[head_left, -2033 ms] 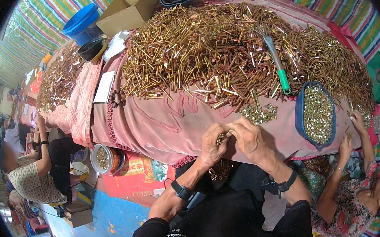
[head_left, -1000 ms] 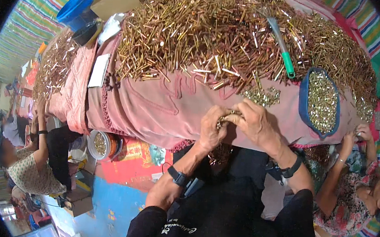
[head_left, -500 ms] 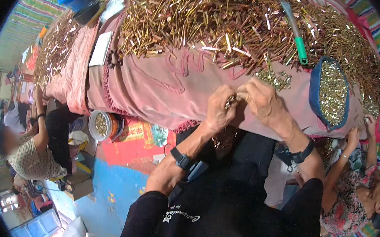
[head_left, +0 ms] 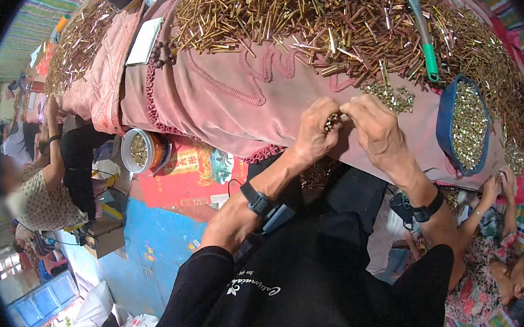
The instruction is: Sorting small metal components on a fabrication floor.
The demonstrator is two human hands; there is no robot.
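Note:
My left hand is closed round a small bundle of thin golden-brown sticks, whose ends show at the thumb side. Right beside them, my right hand has thumb and fingers pinched together; what it grips, if anything, is hidden. Both hands are over the near edge of a pink cloth-covered table. Beyond them spreads a large heap of similar shiny sticks. Just past my right hand lies a small pile of short glittering pieces.
To the right stands a blue tub of short glittering pieces. A green-handled tool rests on the heap. At left are a white bucket and a white flat object. Co-workers sit at left and right.
The whole view has shifted slightly. My left hand has turned so more stick ends show, and my right hand's fingers have moved a little relative to the bundle.

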